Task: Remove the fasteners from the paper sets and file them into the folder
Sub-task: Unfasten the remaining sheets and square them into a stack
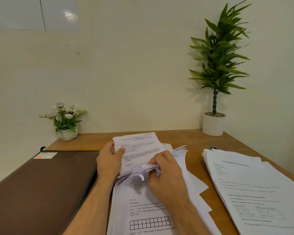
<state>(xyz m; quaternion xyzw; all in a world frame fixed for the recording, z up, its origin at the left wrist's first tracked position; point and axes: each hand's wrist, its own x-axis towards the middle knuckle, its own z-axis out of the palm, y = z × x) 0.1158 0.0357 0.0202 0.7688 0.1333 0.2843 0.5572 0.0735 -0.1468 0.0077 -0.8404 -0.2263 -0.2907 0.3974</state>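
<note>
**Hands working a crumpled paper set on a wooden desk**

Paper dominates the middle of the desk (190, 141), a smooth brown wooden top. The left hand (109, 160) grips the upper left edge of a printed sheet (139, 150) lifted from the paper set (143, 209), thumb on its face. The right hand (166, 168) pinches a wad of bent, creased page corners (143, 168) at the fold. Whether a staple or clip sits under those fingers cannot be made out.

At 9 o'clock from the hands lies the folder (41, 187), flat, closed, dark brown with a leather-like grain and a small label near its far corner; its near end is cut off by the frame. At 3 o'clock a second stack of papers (255, 192) fans loosely, its print blurred, with a small dark object peeking out at its far corner, too hidden to name.

At 11 o'clock stands a white faceted pot of flowers (66, 119); at 1 o'clock a tall leafy plant (217, 65) in a round white pot
</note>
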